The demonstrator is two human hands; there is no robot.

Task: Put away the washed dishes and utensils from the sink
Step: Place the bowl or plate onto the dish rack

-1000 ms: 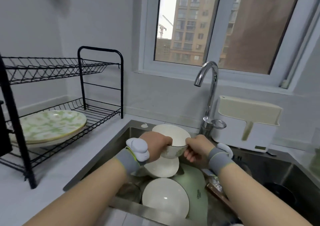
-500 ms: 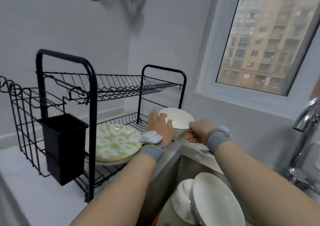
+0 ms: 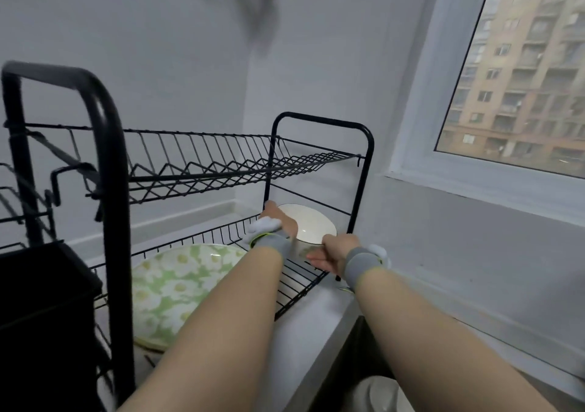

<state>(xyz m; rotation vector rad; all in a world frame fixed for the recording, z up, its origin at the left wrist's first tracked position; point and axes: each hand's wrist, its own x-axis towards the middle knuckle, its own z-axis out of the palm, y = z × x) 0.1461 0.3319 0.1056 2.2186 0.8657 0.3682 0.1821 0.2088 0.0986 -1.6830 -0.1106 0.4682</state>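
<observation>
A white bowl (image 3: 307,226) with a thin gold rim is held upright over the right end of the lower shelf of a black wire dish rack (image 3: 202,171). My left hand (image 3: 278,218) grips its left side and my right hand (image 3: 332,252) grips its near right edge. Whether the bowl touches the shelf wires I cannot tell. A large plate with a green flower pattern (image 3: 177,288) lies flat on the same shelf, to the left of the bowl. My left forearm covers part of that plate.
A black cutlery holder (image 3: 41,316) hangs at the rack's near left end. The upper shelf of the rack holds nothing. A white dish (image 3: 380,396) shows at the bottom edge. The window (image 3: 519,73) and its sill are on the right.
Both hands carried the bowl from above the sink leftward into the rack's lower shelf. My view swung left, away from the tap and sink.
</observation>
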